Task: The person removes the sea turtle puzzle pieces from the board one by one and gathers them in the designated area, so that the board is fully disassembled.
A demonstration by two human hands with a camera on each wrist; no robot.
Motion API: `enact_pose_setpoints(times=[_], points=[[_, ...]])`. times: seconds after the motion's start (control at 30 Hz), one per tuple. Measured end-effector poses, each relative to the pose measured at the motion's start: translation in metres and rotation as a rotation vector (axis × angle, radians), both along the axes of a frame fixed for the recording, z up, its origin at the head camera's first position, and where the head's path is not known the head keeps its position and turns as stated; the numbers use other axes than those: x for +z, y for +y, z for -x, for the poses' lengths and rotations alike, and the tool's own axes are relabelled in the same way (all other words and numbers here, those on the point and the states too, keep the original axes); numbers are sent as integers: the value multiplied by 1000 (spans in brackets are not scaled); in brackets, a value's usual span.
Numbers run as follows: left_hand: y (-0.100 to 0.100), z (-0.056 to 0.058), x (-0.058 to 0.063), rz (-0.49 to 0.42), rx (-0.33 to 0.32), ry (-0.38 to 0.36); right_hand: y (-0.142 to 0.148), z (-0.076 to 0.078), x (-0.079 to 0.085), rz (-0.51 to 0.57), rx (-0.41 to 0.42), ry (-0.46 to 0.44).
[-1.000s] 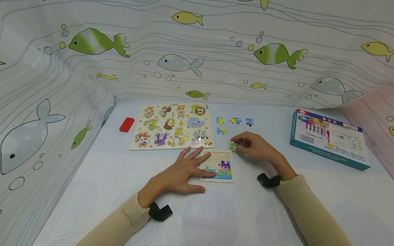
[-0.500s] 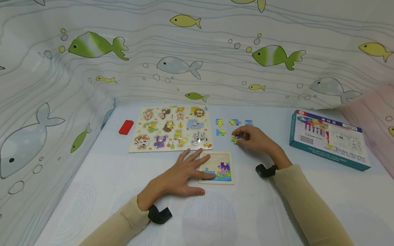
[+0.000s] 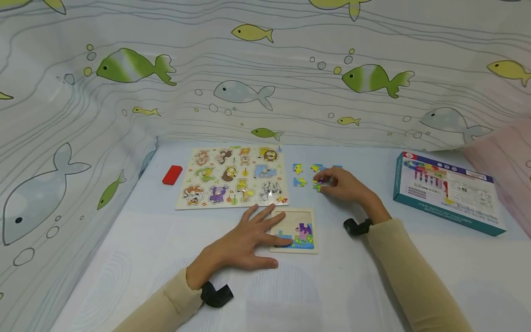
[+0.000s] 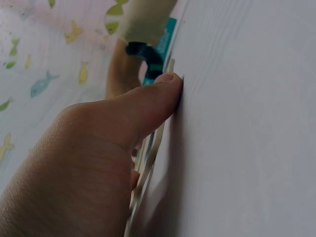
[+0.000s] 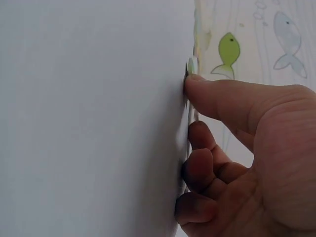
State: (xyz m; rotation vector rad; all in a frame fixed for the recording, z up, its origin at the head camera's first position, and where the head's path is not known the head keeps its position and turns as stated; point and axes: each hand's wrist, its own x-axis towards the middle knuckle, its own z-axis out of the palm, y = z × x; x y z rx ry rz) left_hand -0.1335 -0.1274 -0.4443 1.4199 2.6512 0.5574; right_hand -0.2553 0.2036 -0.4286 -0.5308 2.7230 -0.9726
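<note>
My left hand (image 3: 249,240) lies with fingers spread over the left side of a small wooden puzzle tray (image 3: 315,230). In the left wrist view, the thumb (image 4: 153,106) reaches past the tray's edge to the table. Joined jigsaw pieces (image 3: 304,235), purple, pink, green and blue, fill the tray's lower right; my fingers hide part of its left side. Beyond the tray, my right hand (image 3: 346,186) pinches a purple-and-green puzzle piece (image 3: 317,186) at the tabletop. The right wrist view shows its thumb (image 5: 217,96) against the piece's edge, other fingers curled.
Loose puzzle pieces (image 3: 299,182) lie just left of and behind the right hand, one partly hidden. A larger animal puzzle board (image 3: 211,203) adjoins the tray's far left. A red block (image 3: 172,175) sits farther left; a teal-edged box (image 3: 448,193) stands at right.
My right hand has moved away from the small tray, toward the loose pieces, taking the purple-and-green puzzle piece along. The left hand keeps its place on the tray; the head view has tilted slightly.
</note>
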Motion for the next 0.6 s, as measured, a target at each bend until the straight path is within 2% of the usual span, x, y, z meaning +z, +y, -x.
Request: enact_pose_setpoints(times=[0.43, 0.6], points=[[1, -1, 3, 13, 1, -13, -4, -2, -3, -11, -10, 78], [0, -1, 4, 8, 2, -12, -5, -2, -3, -10, -16, 79]])
